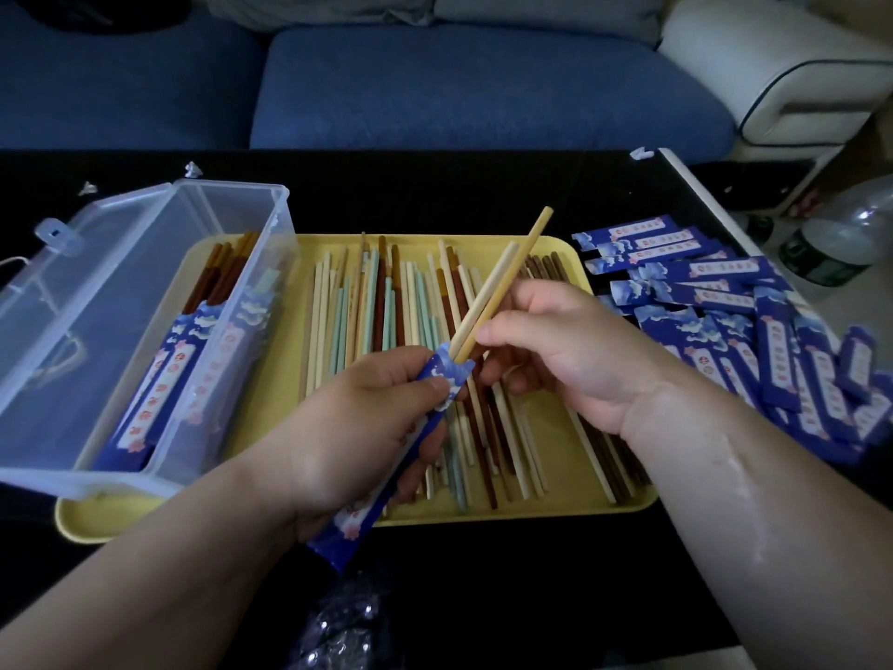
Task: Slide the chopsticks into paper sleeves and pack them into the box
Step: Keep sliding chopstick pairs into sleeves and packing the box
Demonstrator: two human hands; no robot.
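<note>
1. Two pale chopsticks point(485, 302) sit with their tips just inside the mouth of the paper sleeve point(442, 382), above the tray point(531, 510). The shared long axis runs lower left to upper right.
2. Left hand point(367, 427) grips the sleeve. Right hand point(555, 345) pinches the sticks just above the mouth, so the push likely goes down-left.
3. Insertion depth is hidden by paper and fingers. Open box point(63, 302) at left holds sleeved pairs.

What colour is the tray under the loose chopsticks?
Pale yellow tray, seen best in the head view.

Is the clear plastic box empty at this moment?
No, the clear plastic box holds several brown chopsticks tucked into blue paper sleeves.
</note>
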